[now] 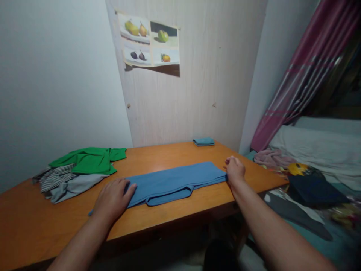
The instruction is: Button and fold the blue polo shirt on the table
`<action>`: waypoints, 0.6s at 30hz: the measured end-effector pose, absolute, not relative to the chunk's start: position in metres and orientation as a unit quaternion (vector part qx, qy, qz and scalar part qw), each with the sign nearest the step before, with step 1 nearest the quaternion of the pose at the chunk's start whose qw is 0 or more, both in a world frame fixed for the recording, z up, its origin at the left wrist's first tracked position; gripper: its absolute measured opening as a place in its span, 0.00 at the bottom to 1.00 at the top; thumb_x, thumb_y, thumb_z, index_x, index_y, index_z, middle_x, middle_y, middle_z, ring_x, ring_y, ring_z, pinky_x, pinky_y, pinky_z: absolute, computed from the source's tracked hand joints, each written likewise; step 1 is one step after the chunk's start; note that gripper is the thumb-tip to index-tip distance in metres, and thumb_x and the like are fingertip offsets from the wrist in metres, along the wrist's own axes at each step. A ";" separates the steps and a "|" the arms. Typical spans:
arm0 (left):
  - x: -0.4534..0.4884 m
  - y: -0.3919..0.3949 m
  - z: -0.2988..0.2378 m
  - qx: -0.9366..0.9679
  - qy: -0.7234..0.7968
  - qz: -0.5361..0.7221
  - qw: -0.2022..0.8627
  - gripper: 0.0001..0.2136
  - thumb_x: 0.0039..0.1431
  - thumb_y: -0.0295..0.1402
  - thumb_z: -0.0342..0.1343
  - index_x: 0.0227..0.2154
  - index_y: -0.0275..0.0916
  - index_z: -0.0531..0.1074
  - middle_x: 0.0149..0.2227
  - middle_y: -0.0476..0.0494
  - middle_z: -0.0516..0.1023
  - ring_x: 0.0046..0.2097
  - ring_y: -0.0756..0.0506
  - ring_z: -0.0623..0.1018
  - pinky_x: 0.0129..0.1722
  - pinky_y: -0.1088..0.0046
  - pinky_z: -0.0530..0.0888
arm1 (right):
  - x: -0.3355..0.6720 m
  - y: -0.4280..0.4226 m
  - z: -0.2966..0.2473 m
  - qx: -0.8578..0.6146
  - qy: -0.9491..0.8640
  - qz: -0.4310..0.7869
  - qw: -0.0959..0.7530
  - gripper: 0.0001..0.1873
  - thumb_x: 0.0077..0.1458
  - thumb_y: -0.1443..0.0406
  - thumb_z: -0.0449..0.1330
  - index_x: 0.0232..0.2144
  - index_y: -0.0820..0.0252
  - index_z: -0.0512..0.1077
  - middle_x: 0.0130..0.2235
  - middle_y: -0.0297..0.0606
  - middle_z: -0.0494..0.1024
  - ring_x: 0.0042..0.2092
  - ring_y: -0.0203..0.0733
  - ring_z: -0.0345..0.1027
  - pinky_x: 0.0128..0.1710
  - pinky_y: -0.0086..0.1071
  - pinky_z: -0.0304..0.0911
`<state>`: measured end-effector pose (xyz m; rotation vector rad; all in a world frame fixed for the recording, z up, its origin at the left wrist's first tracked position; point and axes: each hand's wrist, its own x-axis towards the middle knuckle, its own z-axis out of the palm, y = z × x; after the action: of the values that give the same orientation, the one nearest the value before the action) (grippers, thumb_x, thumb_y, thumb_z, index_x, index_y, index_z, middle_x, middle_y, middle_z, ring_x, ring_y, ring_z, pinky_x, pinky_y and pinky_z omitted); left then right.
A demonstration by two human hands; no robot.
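A blue garment (175, 181) lies folded into a long strip across the orange wooden table (158, 156). My left hand (113, 197) rests flat on its left end, fingers stretched out over the cloth. My right hand (234, 170) is closed at the strip's right end, pinching the blue fabric at its edge.
A pile of a green shirt (90, 159) and grey striped clothes (60, 182) sits at the table's left. A small folded blue cloth (204, 141) lies at the back by the wall. To the right is a bed (316, 150) strewn with clothes, and a curtain (304, 75).
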<state>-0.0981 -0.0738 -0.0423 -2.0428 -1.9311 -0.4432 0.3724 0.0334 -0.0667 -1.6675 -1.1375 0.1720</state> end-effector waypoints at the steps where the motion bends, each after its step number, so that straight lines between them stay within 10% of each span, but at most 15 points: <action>1: -0.098 -0.075 -0.041 -0.715 -0.663 -0.160 0.153 0.23 0.65 0.49 0.40 0.41 0.39 0.75 0.44 0.37 0.77 0.49 0.38 0.74 0.50 0.63 0.67 | 0.373 0.033 -0.067 -0.688 -0.445 0.087 0.567 0.33 0.64 0.55 0.33 0.48 0.68 0.70 0.44 0.52 0.78 0.41 0.44 0.73 0.34 0.30 0.65; 5: -0.095 -0.077 -0.038 -0.713 -0.658 -0.160 0.183 0.20 0.65 0.46 0.40 0.33 0.40 0.73 0.36 0.39 0.76 0.43 0.39 0.74 0.42 0.65 0.68 | 0.367 0.029 -0.062 -0.703 -0.454 0.050 0.545 0.29 0.63 0.52 0.38 0.41 0.64 0.74 0.36 0.46 0.80 0.35 0.44 0.72 0.33 0.31 0.62; 12: -0.091 -0.081 -0.037 -0.714 -0.659 -0.144 0.187 0.17 0.65 0.43 0.42 0.27 0.41 0.70 0.34 0.41 0.74 0.40 0.41 0.73 0.38 0.66 0.66 | 0.345 0.025 -0.053 -0.783 -0.576 -0.005 0.237 0.27 0.62 0.50 0.44 0.37 0.57 0.79 0.41 0.47 0.80 0.42 0.47 0.72 0.36 0.33 0.60; 18: -0.088 -0.083 -0.037 -0.709 -0.666 -0.140 0.187 0.16 0.65 0.42 0.42 0.29 0.41 0.70 0.35 0.40 0.74 0.40 0.40 0.73 0.38 0.66 0.66 | 0.345 0.029 -0.054 -0.790 -0.581 -0.020 0.194 0.29 0.63 0.50 0.42 0.41 0.56 0.79 0.42 0.48 0.80 0.42 0.49 0.72 0.36 0.35 0.62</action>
<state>-0.0878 -0.0830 -0.0367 -1.9961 -1.8738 -0.3938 0.3447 0.0292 -0.0535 -2.2144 -1.6298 -0.0568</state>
